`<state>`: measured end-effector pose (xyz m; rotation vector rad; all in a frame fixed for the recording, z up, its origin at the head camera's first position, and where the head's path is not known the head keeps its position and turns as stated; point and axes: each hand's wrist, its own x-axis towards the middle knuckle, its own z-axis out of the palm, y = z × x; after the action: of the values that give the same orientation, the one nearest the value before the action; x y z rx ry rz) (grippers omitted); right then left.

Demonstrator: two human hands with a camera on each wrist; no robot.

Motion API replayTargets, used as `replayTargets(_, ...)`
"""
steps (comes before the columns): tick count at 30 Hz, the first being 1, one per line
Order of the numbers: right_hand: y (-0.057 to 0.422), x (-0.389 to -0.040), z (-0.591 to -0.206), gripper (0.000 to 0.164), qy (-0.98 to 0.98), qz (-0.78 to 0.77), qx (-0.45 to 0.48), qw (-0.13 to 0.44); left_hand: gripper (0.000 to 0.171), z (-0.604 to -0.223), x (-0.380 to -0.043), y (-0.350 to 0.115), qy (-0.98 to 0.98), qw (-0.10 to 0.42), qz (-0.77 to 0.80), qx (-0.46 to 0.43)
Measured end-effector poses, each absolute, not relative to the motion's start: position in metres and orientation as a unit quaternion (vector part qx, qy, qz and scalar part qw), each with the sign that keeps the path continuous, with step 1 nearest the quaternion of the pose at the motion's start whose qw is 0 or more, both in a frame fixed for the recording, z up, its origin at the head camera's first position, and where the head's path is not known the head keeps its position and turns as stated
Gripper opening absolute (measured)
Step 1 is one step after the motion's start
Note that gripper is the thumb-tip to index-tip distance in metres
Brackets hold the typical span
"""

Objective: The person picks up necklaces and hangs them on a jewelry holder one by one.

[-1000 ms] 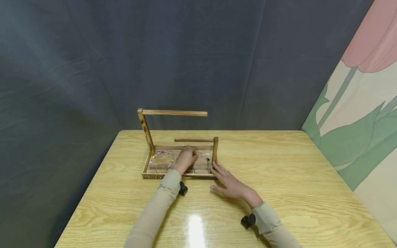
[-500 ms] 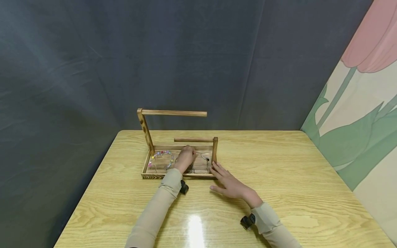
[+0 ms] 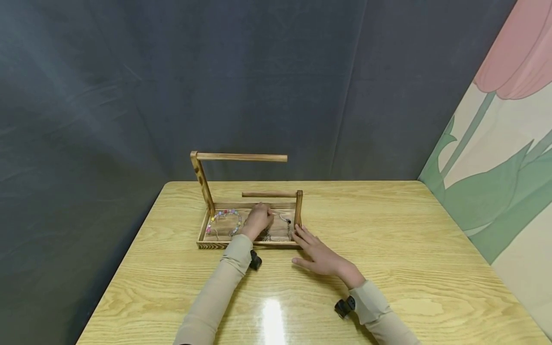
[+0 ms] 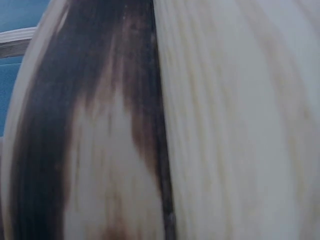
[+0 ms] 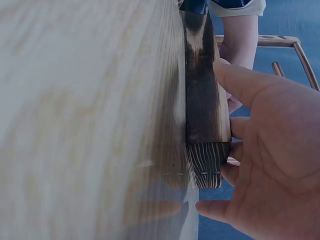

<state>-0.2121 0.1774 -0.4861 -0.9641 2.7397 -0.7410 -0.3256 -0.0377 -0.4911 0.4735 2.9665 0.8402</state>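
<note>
Two bare hands. Nearer: right hand (image 3: 318,256), fingers spread, fingertips at the right front corner of a wooden tray (image 3: 212,245) on the table (image 3: 388,230). Left hand (image 3: 257,221) inside the tray; fingertips hidden, can't tell if pinching. Beaded bracelet (image 3: 233,212) left of it, beaded chain (image 3: 282,218) right. Risk: pulling back might drag the chain if snagged; rising might knock the lower bar (image 3: 269,194), just behind. Upper bar (image 3: 241,157), dark curtain (image 3: 258,86) beyond.
</note>
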Motion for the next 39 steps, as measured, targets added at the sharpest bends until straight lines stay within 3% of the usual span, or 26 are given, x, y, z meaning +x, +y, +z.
replayTargets(29,0.1784,-0.2137,-0.4887,0.072,0.911,-0.241,-0.329,0.065,0.007,-0.4922,-0.3228,-0.0440,0.901,0.006,0.393,0.184)
replayTargets(39,0.1785,-0.2130,-0.4869,0.073,0.912,-0.245,-0.319,0.084,0.020,-0.4859,-0.3207,-0.0428,0.882,0.029,0.427,0.196)
